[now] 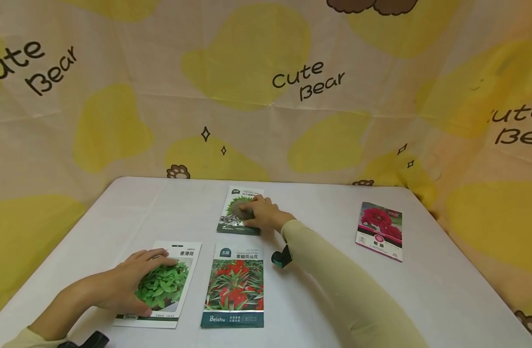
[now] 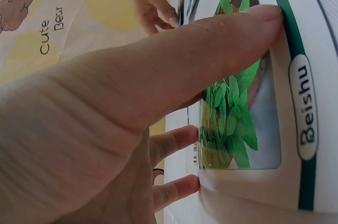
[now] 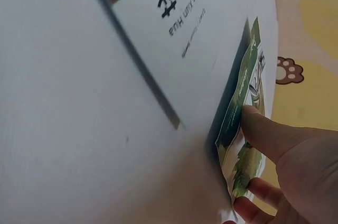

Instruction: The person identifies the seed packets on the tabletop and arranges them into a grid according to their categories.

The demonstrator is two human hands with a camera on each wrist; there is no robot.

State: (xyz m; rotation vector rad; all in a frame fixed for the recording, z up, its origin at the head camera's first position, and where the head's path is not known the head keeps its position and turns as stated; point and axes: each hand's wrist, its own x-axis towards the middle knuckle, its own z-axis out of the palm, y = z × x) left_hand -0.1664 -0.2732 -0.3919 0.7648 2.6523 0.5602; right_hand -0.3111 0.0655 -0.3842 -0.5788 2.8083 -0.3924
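My right hand (image 1: 267, 215) pinches a seed packet (image 1: 229, 216) showing a round green spiky plant, at the middle back of the white table. In the right wrist view the thumb presses its face, fingertips sit at its edge, and the packet bows above a dark shadow. My left hand (image 1: 118, 285) rests over a mint seed packet (image 1: 165, 285) at front left, thumb stretched across its lower part and fingers spread towards its upper part. Between the hands, nearer the front, lies a seed packet with red flowers (image 1: 234, 290), untouched.
A seed packet with dark pink blooms (image 1: 381, 232) lies at the right of the white table (image 1: 326, 217). Behind the table hangs a yellow-patterned cloth (image 1: 248, 121) printed "Cute Bear". Dark wrist straps (image 1: 282, 257) show at both wrists.
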